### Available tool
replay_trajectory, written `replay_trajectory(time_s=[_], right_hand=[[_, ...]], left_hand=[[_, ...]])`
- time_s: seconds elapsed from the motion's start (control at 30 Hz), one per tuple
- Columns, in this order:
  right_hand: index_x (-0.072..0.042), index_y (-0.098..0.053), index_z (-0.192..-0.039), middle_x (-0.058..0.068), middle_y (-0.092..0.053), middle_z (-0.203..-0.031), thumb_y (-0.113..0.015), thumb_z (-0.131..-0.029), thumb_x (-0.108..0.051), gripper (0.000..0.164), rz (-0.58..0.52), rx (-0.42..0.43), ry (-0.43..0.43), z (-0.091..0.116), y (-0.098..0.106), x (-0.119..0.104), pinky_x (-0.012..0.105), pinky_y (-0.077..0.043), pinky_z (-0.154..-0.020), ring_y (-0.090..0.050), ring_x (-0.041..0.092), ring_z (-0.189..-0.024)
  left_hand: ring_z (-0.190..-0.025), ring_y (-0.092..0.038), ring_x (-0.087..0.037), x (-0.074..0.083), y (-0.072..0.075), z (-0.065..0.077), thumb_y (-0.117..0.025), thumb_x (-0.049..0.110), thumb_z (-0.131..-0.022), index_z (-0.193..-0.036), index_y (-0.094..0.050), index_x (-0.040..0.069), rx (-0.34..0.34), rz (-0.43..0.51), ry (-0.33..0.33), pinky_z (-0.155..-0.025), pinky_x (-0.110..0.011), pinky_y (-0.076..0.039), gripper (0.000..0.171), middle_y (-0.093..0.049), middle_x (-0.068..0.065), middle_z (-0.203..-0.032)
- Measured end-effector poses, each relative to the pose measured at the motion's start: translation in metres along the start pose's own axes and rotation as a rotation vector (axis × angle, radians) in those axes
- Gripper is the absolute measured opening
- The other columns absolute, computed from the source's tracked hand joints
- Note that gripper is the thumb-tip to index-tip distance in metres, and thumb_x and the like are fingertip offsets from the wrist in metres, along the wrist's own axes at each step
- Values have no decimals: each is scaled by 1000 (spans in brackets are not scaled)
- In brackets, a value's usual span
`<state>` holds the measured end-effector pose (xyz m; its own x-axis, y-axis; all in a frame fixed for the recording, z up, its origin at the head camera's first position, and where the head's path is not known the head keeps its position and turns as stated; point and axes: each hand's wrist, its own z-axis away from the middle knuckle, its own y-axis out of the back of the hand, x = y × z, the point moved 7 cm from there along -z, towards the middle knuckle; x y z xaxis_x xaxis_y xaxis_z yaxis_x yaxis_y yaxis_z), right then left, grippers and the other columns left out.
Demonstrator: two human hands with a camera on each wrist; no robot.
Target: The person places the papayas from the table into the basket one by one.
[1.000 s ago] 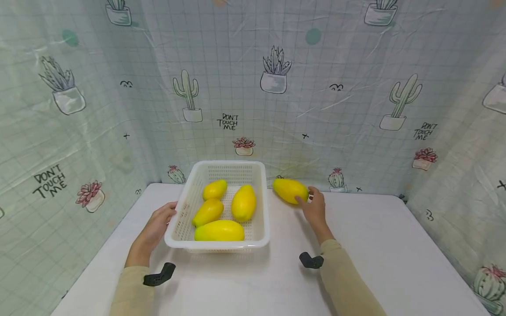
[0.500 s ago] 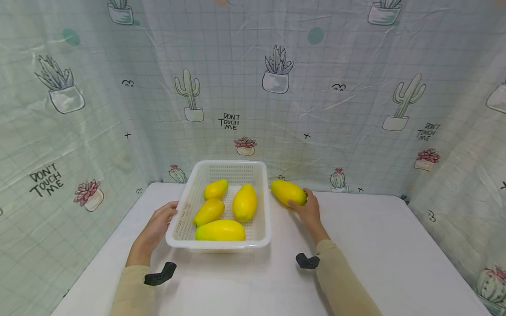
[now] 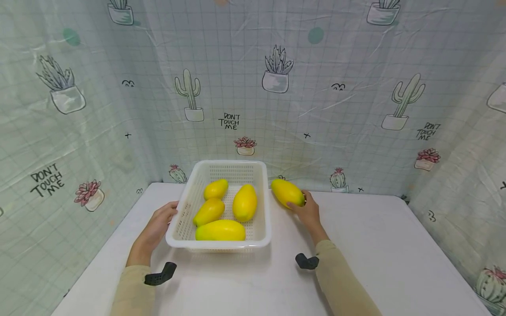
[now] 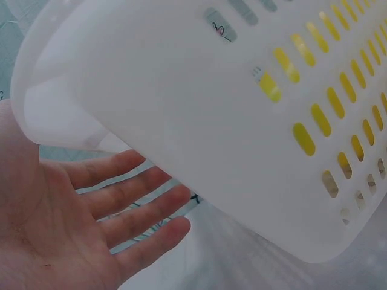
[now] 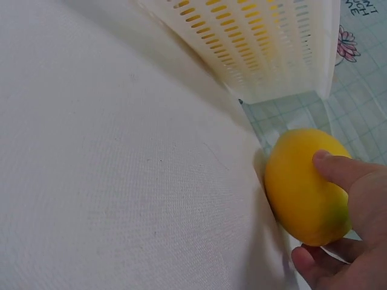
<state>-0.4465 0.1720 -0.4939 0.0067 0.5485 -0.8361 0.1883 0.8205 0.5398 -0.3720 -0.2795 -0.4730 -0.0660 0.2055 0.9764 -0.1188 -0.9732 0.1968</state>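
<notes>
A yellow papaya (image 3: 285, 191) with a greenish end lies on the table right of the white basket (image 3: 267, 206). My right hand (image 3: 308, 213) grips its near end; in the right wrist view the thumb presses the papaya (image 5: 299, 181) from one side and the curled fingers reach around below. At the basket's left side is my left hand (image 3: 155, 228), touching the wall. Its fingers (image 4: 130, 193) look mostly straight in the left wrist view, the tips by the basket's edge; the thumb is largely hidden. Several more yellow papayas (image 3: 244, 202) rest inside the basket.
A white cloth covers the table (image 3: 356, 245). Patterned sheets (image 3: 300, 109) with cactus drawings hang behind and on both sides, close to the table's back edge. Dark camera mounts (image 3: 307, 261) stick out from both sleeves.
My right hand has moved slightly left and closed further round the papaya, which has shifted a little left and turned. The left hand and the basket stay in place.
</notes>
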Motion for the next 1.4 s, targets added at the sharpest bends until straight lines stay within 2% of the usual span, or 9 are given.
replay_trajectory(time_s=[0.37, 0.7, 0.97, 1.4], right_hand=[[-10, -34, -145, 18, -44, -144, -71, -86, -34, 74, -54, 22, -29, 4, 3, 3, 49, -36, -113, -43, 34, -130], [-9, -34, -145, 18, -45, -143, -70, -87, -34, 73, -55, 9, -15, 6, 3, 1, 49, -38, -111, -44, 34, -128], [-10, -35, -143, 17, -46, -141, -69, -86, -37, 72, -69, 46, -13, 8, 4, -1, 48, -41, -108, -46, 33, -123], [-12, -38, -143, 13, -47, -141, -70, -86, -37, 70, -134, 74, 20, 11, 7, -11, 47, -45, -102, -47, 31, -121]], left_hand=[[-141, -34, -34, 1, -4, -3, -29, 24, -101, -150, -31, 10, -11, 2, -12, -116, -54, -28, 50, -32, -14, -156], [-143, -30, -35, 1, -3, -2, -29, 24, -101, -151, -29, 10, -6, 11, -7, -117, -54, -24, 51, -30, -14, -157], [-145, -28, -35, 0, -2, 0, -30, 26, -102, -151, -28, 11, -2, 0, -2, -117, -54, -23, 52, -28, -13, -158], [-142, -32, -35, -2, 1, -1, -30, 26, -102, -151, -29, 11, -2, -2, -9, -116, -55, -27, 52, -30, -14, -156]])
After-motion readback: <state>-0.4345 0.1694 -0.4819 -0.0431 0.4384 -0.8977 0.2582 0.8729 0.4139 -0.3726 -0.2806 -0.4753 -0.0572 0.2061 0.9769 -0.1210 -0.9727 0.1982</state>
